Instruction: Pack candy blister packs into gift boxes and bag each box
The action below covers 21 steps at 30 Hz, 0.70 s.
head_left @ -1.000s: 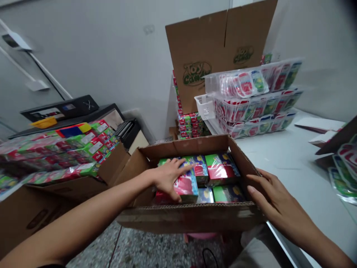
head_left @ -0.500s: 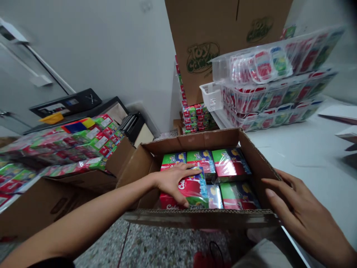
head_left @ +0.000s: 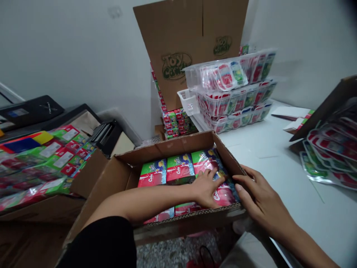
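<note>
An open cardboard carton [head_left: 184,143] holds several red and green printed boxes marked "Cola" [head_left: 178,167]. My left hand [head_left: 206,188] reaches across the carton, fingers spread over a Cola box [head_left: 224,195] in its front right corner. The palm partly covers that box, and my forearm hides part of the front row. At the carton's right wall is my right hand [head_left: 262,201], its index finger and thumb over the rim; its other fingers are partly hidden behind the wall.
A white table [head_left: 251,145] carries stacked clear trays of candy packs [head_left: 231,96] and a white basket [head_left: 188,100]. Loose packs [head_left: 334,149] lie at right. Another carton of wrapped Cola boxes [head_left: 55,160] stands at left, beside black cases [head_left: 106,137]. A tall "Toy Candy" carton [head_left: 178,41] rises behind.
My left hand has moved from the front left Cola box to the front right corner. Cola boxes now fill more of the front row. My view has turned right.
</note>
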Each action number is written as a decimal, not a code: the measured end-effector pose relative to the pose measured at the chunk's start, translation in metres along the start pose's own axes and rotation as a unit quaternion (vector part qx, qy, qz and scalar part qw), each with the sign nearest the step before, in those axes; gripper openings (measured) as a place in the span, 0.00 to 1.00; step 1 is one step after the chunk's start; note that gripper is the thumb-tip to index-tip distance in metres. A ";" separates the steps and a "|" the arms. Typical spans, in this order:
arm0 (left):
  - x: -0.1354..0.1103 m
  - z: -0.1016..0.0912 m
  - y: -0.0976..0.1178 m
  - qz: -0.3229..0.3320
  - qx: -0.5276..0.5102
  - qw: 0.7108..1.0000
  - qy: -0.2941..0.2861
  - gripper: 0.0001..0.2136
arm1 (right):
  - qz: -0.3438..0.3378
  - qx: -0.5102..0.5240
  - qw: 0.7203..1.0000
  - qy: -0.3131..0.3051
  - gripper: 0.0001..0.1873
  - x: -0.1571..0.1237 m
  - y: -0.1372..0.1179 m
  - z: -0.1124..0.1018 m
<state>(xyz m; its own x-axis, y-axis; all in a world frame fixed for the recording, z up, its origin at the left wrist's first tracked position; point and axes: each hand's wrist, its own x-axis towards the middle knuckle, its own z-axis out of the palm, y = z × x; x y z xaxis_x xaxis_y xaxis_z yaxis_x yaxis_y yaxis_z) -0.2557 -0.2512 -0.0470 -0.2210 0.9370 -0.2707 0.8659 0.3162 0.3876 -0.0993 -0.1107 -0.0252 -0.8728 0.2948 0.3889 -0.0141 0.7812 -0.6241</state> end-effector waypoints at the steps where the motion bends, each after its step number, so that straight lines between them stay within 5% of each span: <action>1: 0.001 0.009 0.002 0.011 0.024 1.000 0.017 0.47 | -0.001 0.000 1.000 0.003 0.15 0.000 0.000 0.000; 5: -0.010 0.013 0.005 0.033 0.069 0.994 0.078 0.32 | -0.004 0.003 1.000 -0.003 0.15 -0.001 -0.001 -0.003; 8: -0.030 0.000 0.001 -0.106 0.023 0.991 0.078 0.30 | -0.008 0.006 1.000 -0.005 0.15 -0.001 -0.003 -0.003; 11: -0.042 -0.001 -0.007 -0.240 -0.078 0.967 -0.015 0.26 | -0.001 0.007 1.000 0.006 0.15 0.001 -0.005 0.000; 15: -0.033 0.003 -0.016 -0.238 -0.100 0.965 -0.048 0.21 | 0.015 0.031 0.999 0.010 0.17 0.002 -0.008 -0.001; 19: -0.019 -0.024 -0.019 -0.203 -0.049 0.976 -0.065 0.21 | 0.012 0.082 0.997 0.005 0.26 -0.003 -0.001 -0.011; 21: -0.011 -0.051 -0.017 -0.192 -0.054 0.980 0.020 0.22 | 0.031 0.088 0.995 0.023 0.25 -0.010 0.014 -0.020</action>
<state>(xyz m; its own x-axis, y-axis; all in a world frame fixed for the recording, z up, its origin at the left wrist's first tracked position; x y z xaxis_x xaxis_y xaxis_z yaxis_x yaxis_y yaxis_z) -0.2904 -0.2588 -0.0059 -0.5406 0.7504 -0.3804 0.6633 0.6583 0.3559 -0.0807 -0.0919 -0.0248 -0.8517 0.3670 0.3741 -0.0504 0.6531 -0.7556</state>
